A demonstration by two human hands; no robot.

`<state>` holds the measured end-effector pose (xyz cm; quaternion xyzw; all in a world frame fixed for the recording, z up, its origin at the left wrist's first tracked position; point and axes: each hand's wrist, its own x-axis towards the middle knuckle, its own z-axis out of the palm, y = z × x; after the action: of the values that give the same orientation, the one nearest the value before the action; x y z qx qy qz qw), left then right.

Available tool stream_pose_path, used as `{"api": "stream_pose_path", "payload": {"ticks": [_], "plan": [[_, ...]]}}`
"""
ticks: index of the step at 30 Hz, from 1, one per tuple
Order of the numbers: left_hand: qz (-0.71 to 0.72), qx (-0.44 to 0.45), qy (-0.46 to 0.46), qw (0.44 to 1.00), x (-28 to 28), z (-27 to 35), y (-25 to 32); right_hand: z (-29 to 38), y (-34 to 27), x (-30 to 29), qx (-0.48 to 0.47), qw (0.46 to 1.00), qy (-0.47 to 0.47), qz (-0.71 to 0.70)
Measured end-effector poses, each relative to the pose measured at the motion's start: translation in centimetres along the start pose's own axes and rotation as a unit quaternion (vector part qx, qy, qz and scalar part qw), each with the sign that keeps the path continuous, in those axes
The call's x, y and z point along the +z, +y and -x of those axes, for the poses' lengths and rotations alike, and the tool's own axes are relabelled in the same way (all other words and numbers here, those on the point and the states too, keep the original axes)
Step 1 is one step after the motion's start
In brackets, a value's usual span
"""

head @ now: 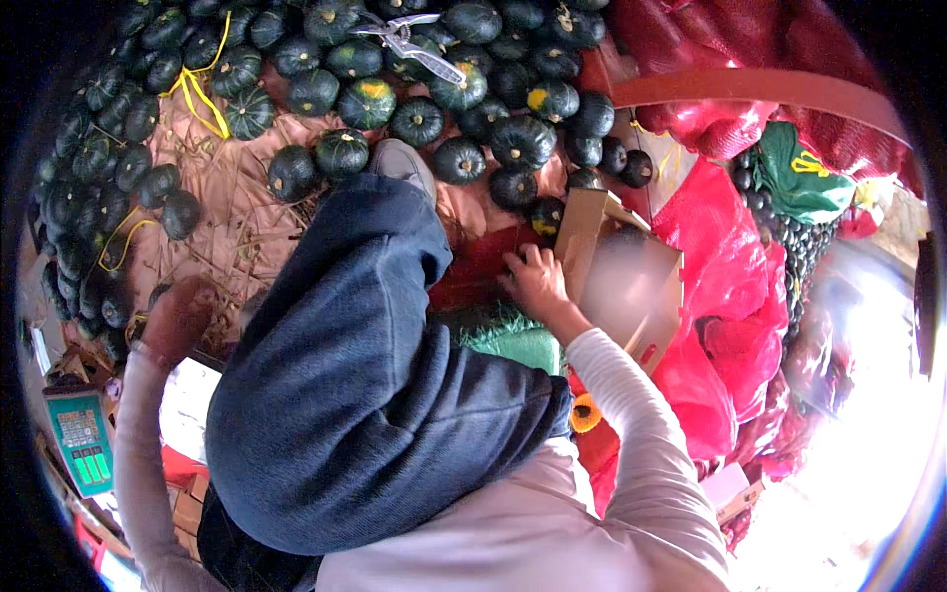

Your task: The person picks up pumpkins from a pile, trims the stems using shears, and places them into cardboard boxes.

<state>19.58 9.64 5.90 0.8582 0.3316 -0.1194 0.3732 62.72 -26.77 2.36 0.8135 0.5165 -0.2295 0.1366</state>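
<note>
My left hand (181,314) is blurred, low at the left beside my bent leg, near scattered dry stems; whether it holds anything cannot be told. My right hand (538,281) is by the left side of an open cardboard box (581,229), fingers curled, with its fingertips partly hidden from view. Just above that hand lies a dark green squash with an orange patch (547,214). Many more dark green squashes (418,120) are heaped along the top and left. Metal pruning shears (410,48) rest on top of the heap.
Red mesh sacks (710,296) lie right of the box, and a curved red band (740,87) crosses the upper right. Yellow ties (194,92) lie among the squashes. A teal keypad device (80,444) stands at the lower left. My shoe (403,164) is among the squashes.
</note>
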Motion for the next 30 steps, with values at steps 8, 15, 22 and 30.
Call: {"api": "stream_pose_path", "payload": {"ticks": [8,15,22,30], "plan": [[0.056,-0.174,0.03,0.983,20.8,-5.1,-7.1,-6.6,0.3,-0.3,0.053,0.962,-0.258,0.07],[0.047,-0.198,-0.127,0.971,11.7,-7.0,3.5,-18.3,4.3,-9.2,0.024,0.968,0.129,-0.216],[0.173,-0.159,0.108,0.966,0.0,6.4,-3.5,-15.3,4.4,-1.8,-0.137,0.965,0.031,-0.22],[0.298,-0.316,0.233,0.87,14.7,28.7,-3.1,-7.3,5.8,-3.5,-0.09,0.984,-0.089,-0.127]]}}
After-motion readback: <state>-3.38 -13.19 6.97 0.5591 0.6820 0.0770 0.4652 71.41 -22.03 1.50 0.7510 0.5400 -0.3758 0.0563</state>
